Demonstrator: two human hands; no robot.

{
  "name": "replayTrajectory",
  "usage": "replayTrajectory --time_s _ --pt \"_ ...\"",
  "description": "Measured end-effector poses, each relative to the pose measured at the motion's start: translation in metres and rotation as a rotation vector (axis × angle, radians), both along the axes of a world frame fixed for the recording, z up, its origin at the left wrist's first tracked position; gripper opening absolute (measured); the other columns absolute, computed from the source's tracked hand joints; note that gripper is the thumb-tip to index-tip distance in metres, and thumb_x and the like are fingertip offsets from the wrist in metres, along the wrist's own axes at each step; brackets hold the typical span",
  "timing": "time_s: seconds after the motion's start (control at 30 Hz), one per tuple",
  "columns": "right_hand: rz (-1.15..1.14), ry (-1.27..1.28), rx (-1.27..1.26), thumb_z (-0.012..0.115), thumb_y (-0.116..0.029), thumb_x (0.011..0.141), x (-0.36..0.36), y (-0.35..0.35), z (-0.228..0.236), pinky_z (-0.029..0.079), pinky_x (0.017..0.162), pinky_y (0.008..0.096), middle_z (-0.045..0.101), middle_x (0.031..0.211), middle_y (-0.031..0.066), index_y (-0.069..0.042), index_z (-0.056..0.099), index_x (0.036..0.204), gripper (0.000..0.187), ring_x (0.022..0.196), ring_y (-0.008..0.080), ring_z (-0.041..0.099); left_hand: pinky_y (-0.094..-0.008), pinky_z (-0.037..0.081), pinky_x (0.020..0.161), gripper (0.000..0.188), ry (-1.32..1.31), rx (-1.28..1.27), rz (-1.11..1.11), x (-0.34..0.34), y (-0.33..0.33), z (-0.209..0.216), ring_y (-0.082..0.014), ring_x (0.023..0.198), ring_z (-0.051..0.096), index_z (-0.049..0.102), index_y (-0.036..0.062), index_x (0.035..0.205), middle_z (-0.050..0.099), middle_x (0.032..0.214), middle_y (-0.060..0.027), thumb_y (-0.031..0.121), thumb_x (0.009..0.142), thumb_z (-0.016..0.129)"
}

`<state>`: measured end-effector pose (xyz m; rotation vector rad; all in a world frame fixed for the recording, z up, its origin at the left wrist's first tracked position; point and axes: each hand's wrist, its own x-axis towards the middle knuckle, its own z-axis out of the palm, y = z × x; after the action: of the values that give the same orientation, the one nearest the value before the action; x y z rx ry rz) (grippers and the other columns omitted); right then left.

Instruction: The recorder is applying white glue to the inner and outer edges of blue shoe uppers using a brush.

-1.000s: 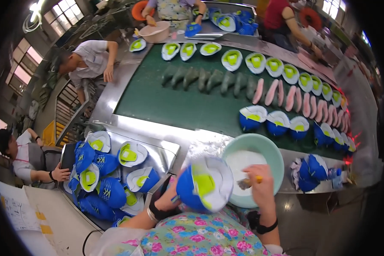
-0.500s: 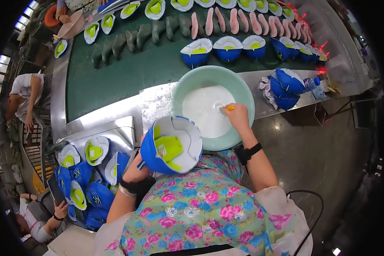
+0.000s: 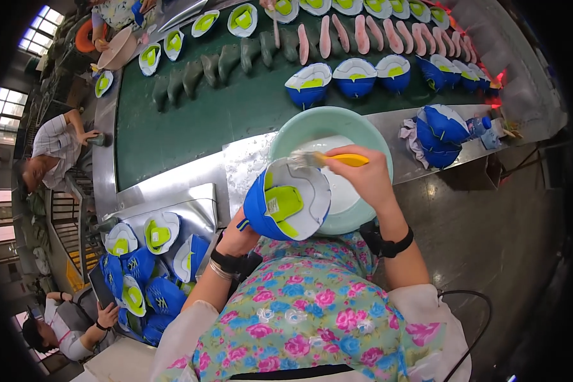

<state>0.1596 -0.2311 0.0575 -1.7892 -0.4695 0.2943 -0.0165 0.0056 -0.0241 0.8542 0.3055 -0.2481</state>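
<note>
My left hand [image 3: 240, 234] grips a blue shoe upper [image 3: 256, 202] from below, its white underside edge and lime-green lining facing up. In my right hand [image 3: 367, 178] is a brush [image 3: 349, 159] with a yellow handle. The pale bristles touch or hover just over the upper's far rim; I cannot tell which. Right behind the upper stands a mint-green basin [image 3: 377, 143] holding white liquid [image 3: 347, 194], partly hidden by my right hand and the upper.
A green conveyor belt [image 3: 172, 143] carries dark shoe lasts [image 3: 228, 58], pink insoles [image 3: 361, 35] and more uppers [image 3: 307, 95]. Blue uppers [image 3: 164, 294] pile up at my left. Folded blue uppers [image 3: 440, 137] and a bottle [image 3: 479, 125] lie on the metal ledge. Other people work at the left.
My right hand has lifted the brush out of the basin to the upper's far rim. The upper in my left hand has moved right and slightly away from me, overlapping the basin.
</note>
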Motion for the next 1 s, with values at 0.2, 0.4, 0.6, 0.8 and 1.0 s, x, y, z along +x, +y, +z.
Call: replayTrajectory --time_s 0.2,0.4,0.6,0.8,1.0 --pt "-0.187 0.342 -0.062 0.072 -0.016 0.081 -0.029 -0.004 0.001 0.046 0.046 0.0213 0.062 0.059 0.0042 0.001 0.063 0.071 0.022 0.051 0.0069 0.059 -0.0336 0.038 0.106 0.059 -0.092 0.153 0.162 0.017 0.0 0.011 -0.0185 0.127 0.046 0.032 0.0056 0.144 0.045 0.141 -0.0067 0.007 0.091 0.057" --pt "-0.079 0.429 0.052 0.071 -0.013 0.082 -0.044 0.007 0.043 0.045 0.047 0.0204 0.062 0.061 0.0031 0.0 0.063 0.072 0.018 0.051 0.0056 0.057 -0.0333 0.035 0.108 0.062 -0.215 0.366 0.215 0.03 0.002 0.016 -0.0176 0.128 0.044 0.031 0.006 0.145 0.045 0.141 -0.006 0.0 0.089 0.057" --pt "-0.126 0.19 -0.032 0.07 -0.01 0.081 -0.007 0.002 0.018 0.044 0.047 0.0206 0.062 0.061 0.003 0.0 0.063 0.073 0.015 0.052 0.0057 0.056 -0.0348 0.052 0.076 0.027 0.049 0.041 0.325 0.022 0.012 0.009 -0.0185 0.096 0.061 0.052 0.0063 0.122 0.062 0.111 -0.0058 0.013 0.097 0.045" --pt "0.085 -0.054 0.129 0.074 -0.008 0.077 0.001 0.023 0.06 0.047 0.057 0.0238 0.066 0.069 0.0042 0.0 0.068 0.081 0.011 0.062 0.0091 0.06 -0.0239 0.032 0.031 0.033 0.309 -0.524 0.057 0.027 0.025 0.018 -0.017 0.04 0.048 0.055 0.0006 0.104 0.062 0.076 -0.0104 0.027 0.085 0.056" --pt "0.512 -0.06 0.167 0.074 -0.007 0.078 0.01 0.061 0.071 0.048 0.065 0.0236 0.068 0.077 0.0048 0.0 0.07 0.087 0.012 0.072 0.0104 0.062 -0.0198 0.03 0.029 0.032 0.379 -0.353 0.028 0.031 -0.014 0.024 -0.0122 0.035 0.043 0.053 0.0 0.111 0.063 0.075 -0.0093 0.02 0.086 0.056"
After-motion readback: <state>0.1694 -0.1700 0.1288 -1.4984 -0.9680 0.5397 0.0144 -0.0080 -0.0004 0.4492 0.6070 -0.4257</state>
